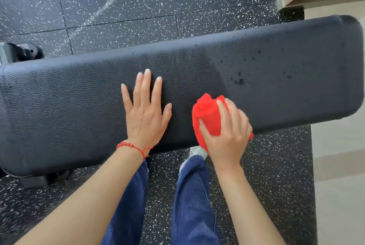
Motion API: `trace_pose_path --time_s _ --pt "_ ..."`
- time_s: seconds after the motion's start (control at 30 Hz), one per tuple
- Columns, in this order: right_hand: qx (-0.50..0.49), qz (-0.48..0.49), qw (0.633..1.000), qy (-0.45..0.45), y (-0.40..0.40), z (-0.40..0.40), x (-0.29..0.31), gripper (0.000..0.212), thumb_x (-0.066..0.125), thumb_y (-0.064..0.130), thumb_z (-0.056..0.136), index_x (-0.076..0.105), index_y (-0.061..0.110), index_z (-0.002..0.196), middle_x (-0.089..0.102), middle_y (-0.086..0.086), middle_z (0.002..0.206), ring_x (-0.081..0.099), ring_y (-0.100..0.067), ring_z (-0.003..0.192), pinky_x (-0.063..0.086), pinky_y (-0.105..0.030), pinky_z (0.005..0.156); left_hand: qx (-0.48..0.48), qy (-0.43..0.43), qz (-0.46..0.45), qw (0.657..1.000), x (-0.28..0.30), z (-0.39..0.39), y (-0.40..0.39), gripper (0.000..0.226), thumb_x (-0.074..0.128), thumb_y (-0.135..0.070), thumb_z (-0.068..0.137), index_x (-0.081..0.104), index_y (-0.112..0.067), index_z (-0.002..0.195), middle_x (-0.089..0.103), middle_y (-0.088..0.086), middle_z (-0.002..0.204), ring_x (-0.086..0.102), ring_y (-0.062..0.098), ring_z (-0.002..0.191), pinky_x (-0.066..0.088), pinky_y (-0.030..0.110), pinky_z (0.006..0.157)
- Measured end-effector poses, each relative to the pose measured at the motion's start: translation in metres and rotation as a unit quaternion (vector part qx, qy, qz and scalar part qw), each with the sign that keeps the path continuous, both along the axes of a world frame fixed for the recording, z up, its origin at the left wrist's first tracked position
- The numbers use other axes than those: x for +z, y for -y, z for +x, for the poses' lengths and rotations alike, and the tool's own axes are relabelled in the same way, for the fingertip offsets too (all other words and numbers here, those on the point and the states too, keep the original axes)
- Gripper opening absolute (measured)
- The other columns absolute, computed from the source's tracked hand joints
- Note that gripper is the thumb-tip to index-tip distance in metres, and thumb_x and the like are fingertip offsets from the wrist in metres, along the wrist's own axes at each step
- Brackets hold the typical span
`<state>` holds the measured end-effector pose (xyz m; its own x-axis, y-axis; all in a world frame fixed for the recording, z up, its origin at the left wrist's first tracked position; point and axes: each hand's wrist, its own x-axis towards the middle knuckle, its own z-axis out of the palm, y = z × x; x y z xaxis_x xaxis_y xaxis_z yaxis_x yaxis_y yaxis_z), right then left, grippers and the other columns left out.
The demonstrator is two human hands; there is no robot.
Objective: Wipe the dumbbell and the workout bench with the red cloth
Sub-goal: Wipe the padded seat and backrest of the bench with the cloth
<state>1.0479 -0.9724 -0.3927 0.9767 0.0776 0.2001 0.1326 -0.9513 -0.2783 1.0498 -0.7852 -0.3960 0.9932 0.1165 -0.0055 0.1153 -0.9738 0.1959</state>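
Floor (118, 8): dark rubber tiles with white speckles, seams visible; a pale diagonal streak runs across the upper tiles. A lighter smooth surface borders it along the right edge.
Bench (69, 102): black padded top with grained cover, lying across the view from left to right, right end slightly raised in the frame. Dark wet-looking spots are scattered over the right part of the pad; the middle and left parts look even. A black frame part shows under the left near corner and another beyond the far left edge.
Legs (193, 205): the person stands at the near side of the bench in blue jeans; a pale shoe tip shows just under the bench edge.
Left hand (146, 114): laid flat on the pad, palm down, fingers straight and slightly spread, holding nothing. It rests near the middle of the bench, just left of the cloth and apart from it.
Right hand (227, 130): at the near edge of the pad, fingers and thumb curled over the cloth, clamped on it and bearing it down onto the bench. Slight blur on the knuckle side.
Cloth (209, 114): red, bunched into a wad under the right hand, touching the pad near its front edge; a fold hangs over the edge below the palm.
Bracelet (132, 146): thin red cord with beads around the left wrist.
Dumbbell: not identifiable in this view.
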Motion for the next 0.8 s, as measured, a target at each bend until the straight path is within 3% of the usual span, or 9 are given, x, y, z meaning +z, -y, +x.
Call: trace_pose_path --time_s 0.2,0.57,0.8 --pt "0.015 -0.020 1.000 -0.009 0.024 -0.012 -0.002 0.046 0.061 0.044 0.082 0.054 0.018 0.119 0.062 -0.004 0.121 0.053 -0.026 0.100 0.041 -0.041 0.084 -0.051 0.008 -0.021 0.998 -0.004 0.027 0.052 0.058 0.044 -0.034 0.090 0.039 -0.005 0.140 0.031 0.018 0.148 0.023 0.031 0.138 0.008 0.056 0.110" --pt "-0.042 0.017 0.999 0.025 -0.025 0.152 -0.001 0.051 0.062 0.052 0.072 0.065 0.021 0.112 0.065 0.003 0.114 0.059 -0.027 0.094 0.042 -0.038 0.075 -0.047 0.002 0.000 0.999 -0.011 0.026 0.055 0.057 0.040 -0.036 0.092 0.037 -0.008 0.142 0.029 0.015 0.150 0.022 0.029 0.139 0.012 0.055 0.111" --pt "-0.017 0.016 1.000 0.016 0.006 0.119 -0.001 0.050 0.063 0.049 0.078 0.062 0.019 0.118 0.062 0.002 0.120 0.057 -0.026 0.100 0.041 -0.037 0.081 -0.047 0.006 0.005 0.999 -0.011 0.027 0.055 0.057 0.041 -0.035 0.092 0.037 -0.007 0.141 0.030 0.016 0.149 0.023 0.030 0.138 0.012 0.055 0.111"
